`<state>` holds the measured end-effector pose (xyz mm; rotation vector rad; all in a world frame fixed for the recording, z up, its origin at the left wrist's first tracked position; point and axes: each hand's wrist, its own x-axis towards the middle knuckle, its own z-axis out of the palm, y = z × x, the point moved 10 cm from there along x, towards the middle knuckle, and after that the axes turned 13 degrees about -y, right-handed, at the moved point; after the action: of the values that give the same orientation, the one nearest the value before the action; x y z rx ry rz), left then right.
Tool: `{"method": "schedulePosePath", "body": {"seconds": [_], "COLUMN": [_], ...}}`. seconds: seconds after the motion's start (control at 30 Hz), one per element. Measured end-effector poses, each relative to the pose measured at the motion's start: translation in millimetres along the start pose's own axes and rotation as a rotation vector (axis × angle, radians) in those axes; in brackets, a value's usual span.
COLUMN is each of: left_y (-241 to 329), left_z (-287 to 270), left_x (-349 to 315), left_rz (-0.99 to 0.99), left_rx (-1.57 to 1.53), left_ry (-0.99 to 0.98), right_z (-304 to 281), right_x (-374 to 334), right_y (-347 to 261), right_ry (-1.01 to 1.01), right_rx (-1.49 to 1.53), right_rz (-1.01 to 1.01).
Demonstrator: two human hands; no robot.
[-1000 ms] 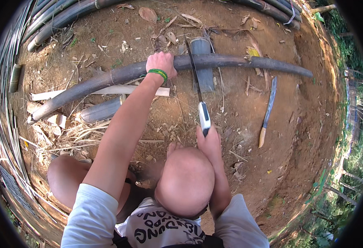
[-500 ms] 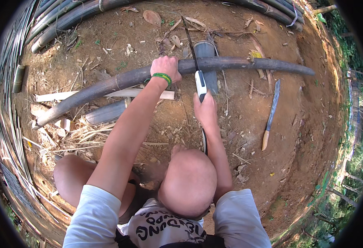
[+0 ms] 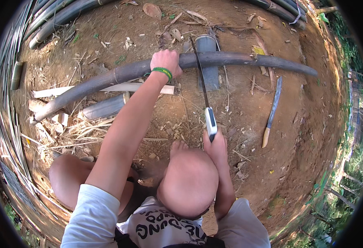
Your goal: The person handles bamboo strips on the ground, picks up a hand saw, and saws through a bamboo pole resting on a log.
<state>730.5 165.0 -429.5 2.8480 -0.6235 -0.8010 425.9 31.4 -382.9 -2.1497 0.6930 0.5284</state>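
Reddish-brown bare earth [image 3: 289, 177], littered with dry leaves and wood chips, forms the work ground. Stacked grey bamboo poles [image 3: 61, 22] lie toward eleven o'clock, and green undergrowth [image 3: 344, 182] edges the scene from three to four o'clock.

Across the upper half runs a long, dark grey-brown, curved bamboo pole [image 3: 227, 59], arching from nine o'clock through twelve to just past two. Its skin is smooth and dull, ringed by a few joints, paler toward the nine-o'clock end and narrowing toward the other. It crosses over a short, thick, blue-grey bamboo section [image 3: 208, 78] between twelve and one.

Near twelve, the left hand [image 3: 166, 63], a green band [image 3: 163, 73] at its wrist, is wrapped over the pole, knuckles up. Toward four o'clock, the right hand [image 3: 216, 144] is closed around the white-and-black handle of a hand saw [image 3: 211, 122]. The saw's narrow, dark blade slants up toward twelve and crosses the pole just beside the left hand; any cut's depth cannot be told.

Around three o'clock lies a long-bladed knife with a pale wooden handle [image 3: 275, 101].
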Motion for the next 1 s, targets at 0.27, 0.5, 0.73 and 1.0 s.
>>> {"method": "schedulePosePath", "body": {"seconds": [0.27,0.5,0.73,1.0], "left_y": [11,5,5,-1], "left_z": [-2,2,3,-3], "left_x": [2,1,-1,6], "left_rz": [-0.005,-0.004,-0.004,-0.034], "left_rx": [0.0,-0.015,-0.004,0.004], "left_ry": [-0.041,-0.006,-0.011,-0.044], "right_z": [-16,-3,0,-9], "right_x": [112,-43,47,64], "right_y": [-74,8,-28,-45], "right_ry": [0.121,-0.013,0.053,0.025], "right_rx": [-0.071,-0.012,-0.045,-0.024], "right_rz": [-0.166,0.087,-0.03,-0.103]}}
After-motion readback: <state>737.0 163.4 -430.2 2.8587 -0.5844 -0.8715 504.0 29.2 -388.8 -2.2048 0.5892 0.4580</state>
